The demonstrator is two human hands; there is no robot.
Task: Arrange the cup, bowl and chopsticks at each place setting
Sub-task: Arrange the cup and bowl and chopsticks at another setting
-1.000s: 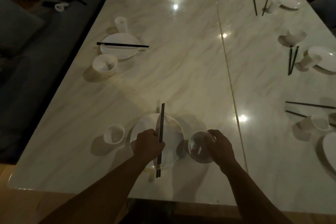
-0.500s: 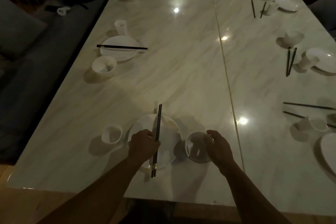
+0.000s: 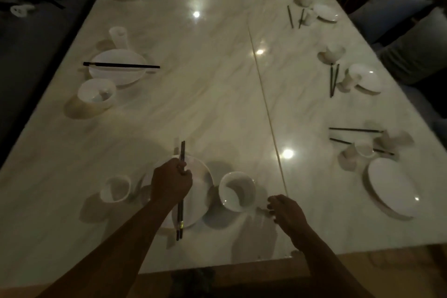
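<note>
At the near table edge lies a white plate (image 3: 198, 191). My left hand (image 3: 170, 182) grips a pair of dark chopsticks (image 3: 180, 215) that point away from me across the plate. A white cup (image 3: 116, 189) stands left of the plate. Right of the plate sits a white bowl (image 3: 237, 191), upright on the marble. My right hand (image 3: 286, 210) hovers just right of the bowl, apart from it, fingers loosely curled and holding nothing.
The long marble table (image 3: 205, 104) carries several other settings. On the left a plate with chopsticks across it (image 3: 118, 69), a bowl (image 3: 96, 93) and a cup (image 3: 118, 36). On the right a plate (image 3: 391, 189), loose chopsticks (image 3: 355, 130) and cups. Cushioned seats flank both sides.
My right hand has let go of the bowl and drawn back to the right. The left hand still holds the chopsticks over the plate.
</note>
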